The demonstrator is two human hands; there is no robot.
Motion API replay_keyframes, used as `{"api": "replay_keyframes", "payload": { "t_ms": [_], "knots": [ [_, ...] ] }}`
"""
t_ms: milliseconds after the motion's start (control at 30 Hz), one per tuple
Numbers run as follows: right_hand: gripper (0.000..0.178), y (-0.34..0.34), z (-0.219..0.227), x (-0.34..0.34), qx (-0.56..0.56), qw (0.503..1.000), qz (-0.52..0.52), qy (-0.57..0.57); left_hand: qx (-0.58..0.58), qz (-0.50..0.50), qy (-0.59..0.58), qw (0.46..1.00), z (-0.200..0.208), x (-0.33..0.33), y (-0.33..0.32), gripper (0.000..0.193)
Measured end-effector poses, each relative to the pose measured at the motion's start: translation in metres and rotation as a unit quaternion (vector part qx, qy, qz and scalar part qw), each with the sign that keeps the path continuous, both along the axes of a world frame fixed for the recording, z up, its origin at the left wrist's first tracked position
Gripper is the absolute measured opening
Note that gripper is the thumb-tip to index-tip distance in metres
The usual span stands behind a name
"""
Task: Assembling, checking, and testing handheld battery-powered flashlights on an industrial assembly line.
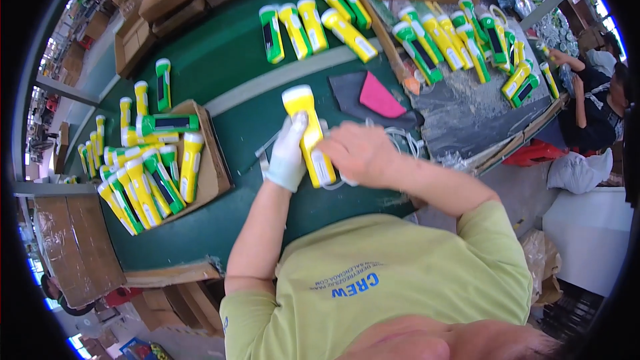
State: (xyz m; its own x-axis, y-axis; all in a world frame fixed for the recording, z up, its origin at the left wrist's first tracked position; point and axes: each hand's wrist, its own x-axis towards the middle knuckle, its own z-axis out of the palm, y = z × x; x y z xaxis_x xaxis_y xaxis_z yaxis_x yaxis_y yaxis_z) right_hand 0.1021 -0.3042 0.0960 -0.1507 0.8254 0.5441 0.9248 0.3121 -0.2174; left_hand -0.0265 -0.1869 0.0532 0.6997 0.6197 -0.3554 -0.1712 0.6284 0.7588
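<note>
My left hand [288, 150], in a white glove, is wrapped round a yellow flashlight [311, 135] with a white head. The flashlight stands tilted over the green table, its head pointing away from me. My bare right hand [357, 153] has its fingers bent in against the flashlight's right side, near the lower half. What those fingertips pinch, if anything, is hidden. A white cable [403, 139] lies coiled beyond the right wrist, and part of a white loop shows below the flashlight's end. A dark cloth with a pink patch [381, 97] lies just past the right hand.
To the left, a cardboard tray [217, 160] holds several yellow and green flashlights; others stand beyond it. More flashlights [313, 25] lie on the green belt ahead. At right, a grey-covered bench [460, 123] carries another group. A co-worker [593, 97] sits at the far right.
</note>
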Motion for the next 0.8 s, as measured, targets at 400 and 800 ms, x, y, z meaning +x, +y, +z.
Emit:
{"api": "replay_keyframes", "payload": {
  "t_ms": [400,800],
  "knots": [
    [0.014,-0.029,-0.031,-0.020,-0.184,0.961,0.159,0.128,0.166,0.055,-0.070,0.982,0.047,0.011,0.007,0.031],
    [0.017,-0.004,0.005,0.019,-0.265,0.628,-0.009,0.731,-0.003,-0.010,-0.094,0.996,0.025,0.005,-0.018,0.059]
  ]
}}
